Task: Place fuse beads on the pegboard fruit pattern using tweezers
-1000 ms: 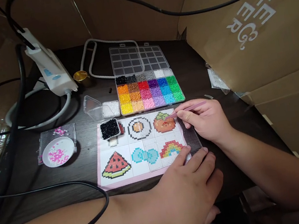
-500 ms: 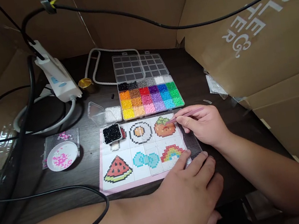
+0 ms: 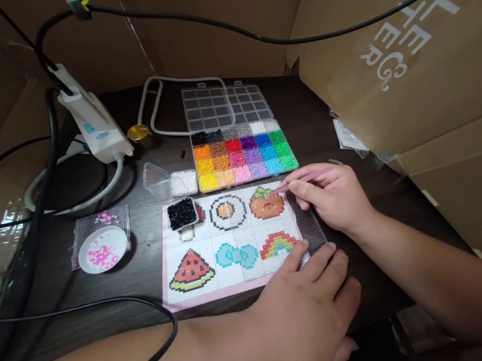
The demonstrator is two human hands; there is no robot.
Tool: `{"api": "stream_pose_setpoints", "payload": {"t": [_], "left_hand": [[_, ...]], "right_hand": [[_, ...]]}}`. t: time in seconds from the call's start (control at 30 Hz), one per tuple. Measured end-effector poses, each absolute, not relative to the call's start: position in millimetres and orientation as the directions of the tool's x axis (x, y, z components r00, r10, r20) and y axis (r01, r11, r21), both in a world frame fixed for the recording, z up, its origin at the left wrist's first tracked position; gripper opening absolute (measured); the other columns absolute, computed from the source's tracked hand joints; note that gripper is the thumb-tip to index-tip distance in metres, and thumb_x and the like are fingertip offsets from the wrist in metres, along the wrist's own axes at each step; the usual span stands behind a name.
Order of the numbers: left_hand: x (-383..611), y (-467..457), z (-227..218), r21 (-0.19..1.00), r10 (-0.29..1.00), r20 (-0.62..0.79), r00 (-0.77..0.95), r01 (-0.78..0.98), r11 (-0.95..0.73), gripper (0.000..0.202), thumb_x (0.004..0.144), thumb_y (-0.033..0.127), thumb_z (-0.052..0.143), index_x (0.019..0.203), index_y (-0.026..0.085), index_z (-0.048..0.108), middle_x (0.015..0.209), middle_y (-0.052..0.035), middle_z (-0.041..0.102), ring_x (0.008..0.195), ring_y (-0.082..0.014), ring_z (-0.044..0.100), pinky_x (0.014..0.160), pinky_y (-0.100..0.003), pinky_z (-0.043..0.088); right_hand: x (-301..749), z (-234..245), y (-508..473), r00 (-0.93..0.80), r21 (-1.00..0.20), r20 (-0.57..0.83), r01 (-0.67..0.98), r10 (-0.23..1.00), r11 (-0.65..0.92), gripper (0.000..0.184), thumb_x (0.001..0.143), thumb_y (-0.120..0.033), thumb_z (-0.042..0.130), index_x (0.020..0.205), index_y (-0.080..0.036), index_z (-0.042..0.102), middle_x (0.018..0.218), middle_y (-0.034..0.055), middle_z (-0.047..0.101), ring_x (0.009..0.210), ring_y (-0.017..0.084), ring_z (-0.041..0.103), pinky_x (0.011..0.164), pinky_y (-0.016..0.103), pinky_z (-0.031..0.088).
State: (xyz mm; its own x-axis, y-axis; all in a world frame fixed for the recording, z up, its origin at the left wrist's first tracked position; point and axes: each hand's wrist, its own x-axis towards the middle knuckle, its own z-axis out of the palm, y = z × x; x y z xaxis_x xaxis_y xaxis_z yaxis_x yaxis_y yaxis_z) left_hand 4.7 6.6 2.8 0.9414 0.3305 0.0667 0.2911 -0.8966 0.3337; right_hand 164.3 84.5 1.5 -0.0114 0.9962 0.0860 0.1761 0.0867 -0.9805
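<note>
In my right hand [image 3: 334, 193] is a pair of pink tweezers [image 3: 309, 177], pinched between thumb and fingers, its tip over the orange fruit picture [image 3: 267, 204]. My left hand [image 3: 310, 303] lies with fingers spread at the lower right corner of the pattern sheet [image 3: 230, 280], fingertips on a clear pegboard [image 3: 255, 271]. The sheet carries pixel pictures, among them a watermelon slice [image 3: 191, 272], a fried egg [image 3: 226, 212] and a rainbow [image 3: 277, 244]. Too small to tell is whether the tweezers hold a bead.
Behind the sheet stands an opened bead box [image 3: 243, 154] of many colours. Small boxes of black beads [image 3: 182, 212] and white beads [image 3: 183, 182] sit left of it. A white dish [image 3: 124, 248] holds pink and white beads. A power strip [image 3: 95, 124] and black cable [image 3: 171, 319] are at left.
The tweezers' tip has shifted slightly up over the orange fruit picture. My left hand stays in place; the whole view has moved a little.
</note>
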Motion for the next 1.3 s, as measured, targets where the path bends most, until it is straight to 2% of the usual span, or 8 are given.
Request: {"api": "stream_pose_setpoints", "payload": {"t": [0.13, 0.23, 0.4, 0.73, 1.0, 1.3], "left_hand": [[5, 5, 3, 0.333, 0.334, 0.070, 0.940, 0.293, -0.896, 0.057, 0.093, 0.053, 0.046, 0.135, 0.014, 0.048, 0.151, -0.0161, 0.039, 0.142, -0.0319, 0.030, 0.115, -0.055, 0.022], [5, 5, 3, 0.333, 0.330, 0.066, 0.942, 0.291, -0.897, 0.058, 0.093, 0.053, 0.047, 0.136, 0.015, 0.048, 0.151, -0.0163, 0.039, 0.142, -0.0319, 0.030, 0.115, -0.055, 0.022], [4, 6, 4, 0.324, 0.321, 0.055, 0.946, 0.287, -0.902, 0.058, 0.093, 0.053, 0.045, 0.136, 0.014, 0.048, 0.150, -0.0167, 0.040, 0.142, -0.0321, 0.030, 0.114, -0.055, 0.023], [4, 7, 7, 0.324, 0.323, 0.043, 0.945, 0.293, -0.900, 0.058, 0.094, 0.053, 0.043, 0.137, 0.015, 0.047, 0.151, -0.0162, 0.040, 0.141, -0.0317, 0.031, 0.114, -0.054, 0.022], [4, 6, 7, 0.332, 0.329, 0.045, 0.943, 0.297, -0.896, 0.057, 0.094, 0.053, 0.044, 0.136, 0.014, 0.048, 0.150, -0.0161, 0.040, 0.142, -0.0317, 0.031, 0.114, -0.055, 0.023], [5, 7, 7, 0.336, 0.326, 0.043, 0.945, 0.293, -0.895, 0.057, 0.094, 0.053, 0.043, 0.137, 0.015, 0.047, 0.151, -0.0159, 0.040, 0.142, -0.0316, 0.031, 0.114, -0.055, 0.023]], "right_hand": [[167, -1, 91, 0.011, -0.992, 0.026, -0.124, 1.000, 0.028, 0.012, 0.083, -0.027, 0.070, 0.080, -0.017, 0.074, 0.080, 0.0067, 0.074, 0.046, 0.007, 0.047, 0.044, 0.024, 0.035], [169, 1, 97, 0.053, -0.920, -0.105, -0.385, 0.993, -0.076, 0.009, 0.077, -0.026, 0.072, 0.080, -0.018, 0.071, 0.072, 0.0035, 0.070, 0.043, 0.007, 0.044, 0.043, 0.024, 0.033], [174, 9, 101, 0.027, -0.787, -0.243, -0.589, 0.970, -0.181, 0.011, 0.074, -0.025, 0.067, 0.081, -0.017, 0.069, 0.067, 0.0003, 0.065, 0.042, 0.006, 0.038, 0.041, 0.022, 0.030], [179, 13, 99, -0.075, -0.687, -0.293, -0.677, 0.953, -0.264, 0.009, 0.076, -0.026, 0.066, 0.080, -0.018, 0.067, 0.062, -0.0023, 0.054, 0.043, 0.006, 0.036, 0.042, 0.020, 0.030], [178, 13, 100, -0.069, -0.752, -0.279, -0.604, 0.958, -0.262, 0.010, 0.077, -0.030, 0.065, 0.081, -0.021, 0.064, 0.064, -0.0028, 0.052, 0.044, 0.007, 0.033, 0.042, 0.022, 0.028], [178, 13, 100, -0.053, -0.725, -0.314, -0.631, 0.948, -0.275, 0.010, 0.074, -0.030, 0.066, 0.076, -0.020, 0.065, 0.062, -0.0017, 0.053, 0.044, 0.008, 0.035, 0.042, 0.022, 0.029]]}}
